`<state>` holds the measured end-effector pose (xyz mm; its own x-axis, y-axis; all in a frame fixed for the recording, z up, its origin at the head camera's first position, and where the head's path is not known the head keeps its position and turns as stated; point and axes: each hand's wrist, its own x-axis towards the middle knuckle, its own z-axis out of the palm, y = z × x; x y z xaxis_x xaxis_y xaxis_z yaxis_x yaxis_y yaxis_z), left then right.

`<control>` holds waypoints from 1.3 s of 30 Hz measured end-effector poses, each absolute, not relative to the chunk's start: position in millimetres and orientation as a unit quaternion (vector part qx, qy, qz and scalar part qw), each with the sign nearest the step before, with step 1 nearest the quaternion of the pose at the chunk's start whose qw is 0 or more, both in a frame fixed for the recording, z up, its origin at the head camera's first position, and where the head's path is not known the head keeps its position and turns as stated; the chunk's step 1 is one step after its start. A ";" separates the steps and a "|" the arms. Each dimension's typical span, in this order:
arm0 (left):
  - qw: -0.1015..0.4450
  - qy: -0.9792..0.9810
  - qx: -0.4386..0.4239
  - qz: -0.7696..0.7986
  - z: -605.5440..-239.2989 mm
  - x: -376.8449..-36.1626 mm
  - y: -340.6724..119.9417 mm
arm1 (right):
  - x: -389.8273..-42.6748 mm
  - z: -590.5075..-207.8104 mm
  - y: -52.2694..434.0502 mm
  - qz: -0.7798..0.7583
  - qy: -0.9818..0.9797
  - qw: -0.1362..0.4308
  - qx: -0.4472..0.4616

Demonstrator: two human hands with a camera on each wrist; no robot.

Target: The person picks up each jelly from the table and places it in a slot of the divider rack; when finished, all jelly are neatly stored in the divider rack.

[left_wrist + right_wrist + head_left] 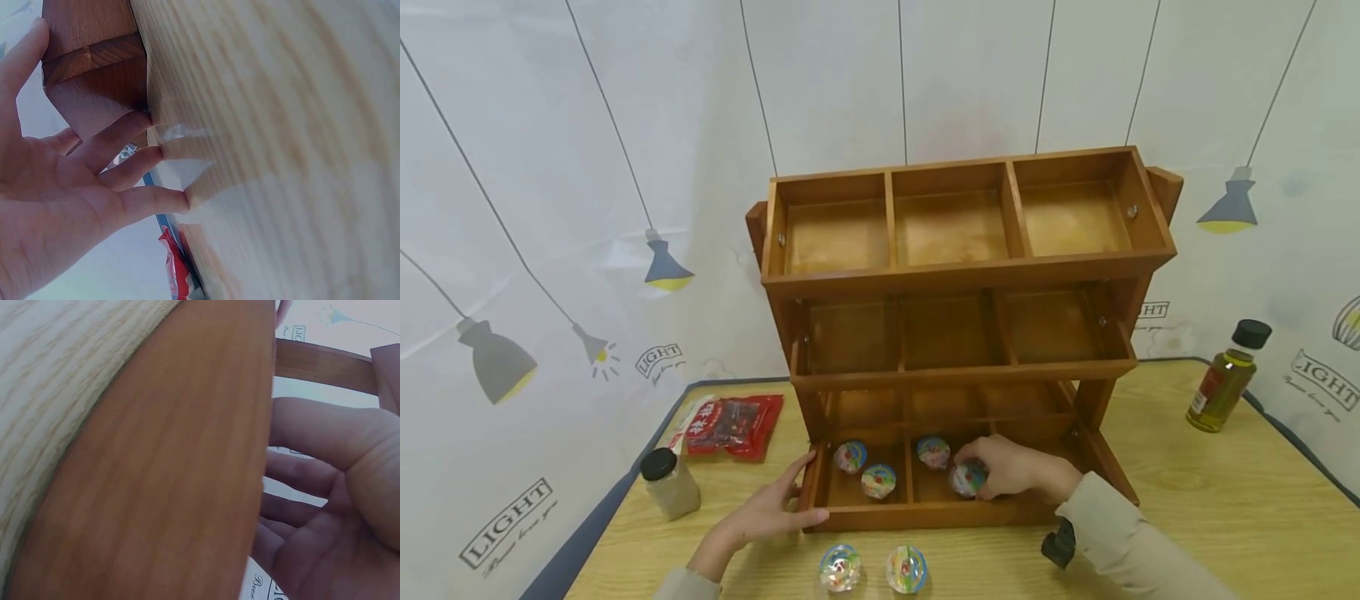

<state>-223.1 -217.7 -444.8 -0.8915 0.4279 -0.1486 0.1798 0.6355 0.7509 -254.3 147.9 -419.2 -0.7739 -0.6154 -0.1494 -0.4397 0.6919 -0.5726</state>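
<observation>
A brown wooden three-tier rack stands on the light wooden table. Its bottom tier holds several small clear jelly cups, such as one at the left and one in the middle. My right hand reaches into the middle compartment, fingers curled over a jelly cup. My left hand rests with straight fingers against the rack's front left corner. Two more cups sit on the table in front. The right wrist view shows only the rack's board and my palm.
An oil bottle with a black cap stands at the right. A black-lidded jar and a red snack packet lie left of the rack. The upper tiers hold nothing. A printed cloth wall rises right behind.
</observation>
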 end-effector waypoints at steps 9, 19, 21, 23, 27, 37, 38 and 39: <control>0.153 0.894 0.172 0.385 -444.8 -221.2 -220.2 | -230.5 -416.1 143.7 -0.342 0.859 0.073 -0.374; 0.148 0.897 0.168 0.381 -445.3 -222.2 -219.8 | -197.4 -452.2 96.5 -0.507 0.687 0.190 -0.485; 0.149 0.896 0.170 0.382 -444.2 -222.9 -218.3 | -196.1 -460.8 91.7 -0.508 0.687 0.208 -0.476; 0.149 0.896 0.171 0.382 -442.9 -223.1 -216.9 | -196.0 -467.6 88.5 -0.517 0.677 0.229 -0.471; 0.149 0.895 0.171 0.383 -445.4 -223.5 -217.5 | -194.8 -475.2 85.7 -0.540 0.662 0.264 -0.447; 0.153 0.894 0.174 0.383 -449.6 -223.5 -220.6 | -194.8 -483.6 85.9 -0.548 0.665 0.282 -0.422; 0.153 0.895 0.174 0.382 -450.0 -223.5 -220.6 | -195.2 -484.2 85.9 -0.551 0.660 0.286 -0.422; 0.152 0.895 0.175 0.382 -449.9 -223.3 -220.5 | -195.4 -484.9 85.9 -0.555 0.655 0.289 -0.424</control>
<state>-223.3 -220.5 -449.9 -0.8925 0.4291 -0.1391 0.1960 0.6467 0.7371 -195.4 85.9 -484.9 -0.4741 -0.8757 0.0911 -0.2342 0.0258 -0.9718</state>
